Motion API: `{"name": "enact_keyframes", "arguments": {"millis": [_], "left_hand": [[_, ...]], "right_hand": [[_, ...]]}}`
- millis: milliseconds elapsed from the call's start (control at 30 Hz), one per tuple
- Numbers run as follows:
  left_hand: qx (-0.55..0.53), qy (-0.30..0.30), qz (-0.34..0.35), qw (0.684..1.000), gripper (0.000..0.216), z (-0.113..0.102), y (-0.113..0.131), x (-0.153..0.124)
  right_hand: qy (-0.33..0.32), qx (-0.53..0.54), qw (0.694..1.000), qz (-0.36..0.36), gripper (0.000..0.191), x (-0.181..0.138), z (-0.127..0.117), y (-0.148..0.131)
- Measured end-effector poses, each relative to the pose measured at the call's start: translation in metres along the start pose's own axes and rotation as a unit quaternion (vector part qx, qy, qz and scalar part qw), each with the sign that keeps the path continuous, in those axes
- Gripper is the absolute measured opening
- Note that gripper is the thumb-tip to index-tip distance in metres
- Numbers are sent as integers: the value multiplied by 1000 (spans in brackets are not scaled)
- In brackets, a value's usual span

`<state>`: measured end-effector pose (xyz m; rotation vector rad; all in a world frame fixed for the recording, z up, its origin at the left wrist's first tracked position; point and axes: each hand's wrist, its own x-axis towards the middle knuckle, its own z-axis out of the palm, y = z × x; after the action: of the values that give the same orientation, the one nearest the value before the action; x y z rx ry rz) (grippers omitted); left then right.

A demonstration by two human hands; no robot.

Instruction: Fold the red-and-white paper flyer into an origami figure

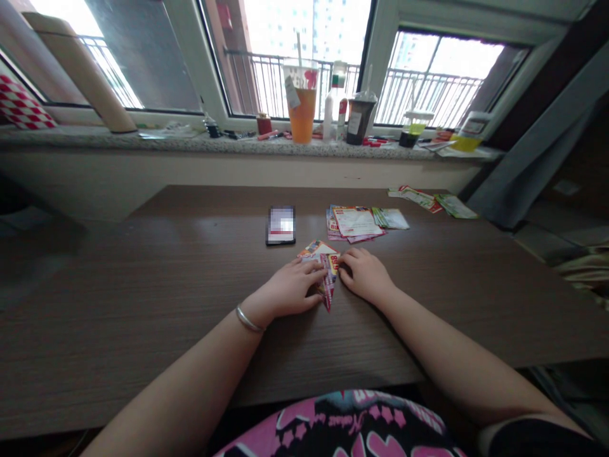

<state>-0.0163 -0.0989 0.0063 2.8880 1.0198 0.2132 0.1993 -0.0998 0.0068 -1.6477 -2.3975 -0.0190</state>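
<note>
- Left of the middle of the brown wood-grain surface [143,285], a smooth metal bracelet [250,319] goes round the left wrist.
- Next comes a phone [280,225], a flat dark-edged rectangle, which lies nearer to the far edge than to the near edge; its screen is blurred.
- The left hand [299,287] lies on the paper with fingers apart and nearly flat. Its grip is loose; it seems to press rather than pinch.
- The folded paper [329,279] is at the middle, between far and near edges. It is thin, printed in pink, yellow and white, with a sharp point toward the near edge. In my judgement the step in hand is flattening or aligning a fold; the next move calls for steady holding on one side and even pressure along the crease.
- The right hand [364,273] has curled fingers at the paper's right side. I cannot tell if its grip is closed on the paper.
- Beyond it, toward the far edge, is a pile of flat printed sheets [356,222], overlapped by greenish leaflets [392,219].
- Near the far right corner lie more thin leaflets [457,206].
</note>
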Motion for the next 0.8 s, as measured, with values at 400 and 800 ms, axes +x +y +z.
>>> {"name": "enact_keyframes", "arguments": {"millis": [400,800], "left_hand": [[22,54,-18,998,38,6,5,6],[49,21,-76,996,69,23,0,5]], "right_hand": [[-1,48,997,-66,33,8,11,3],[1,60,994,-86,31,8,11,3]]}}
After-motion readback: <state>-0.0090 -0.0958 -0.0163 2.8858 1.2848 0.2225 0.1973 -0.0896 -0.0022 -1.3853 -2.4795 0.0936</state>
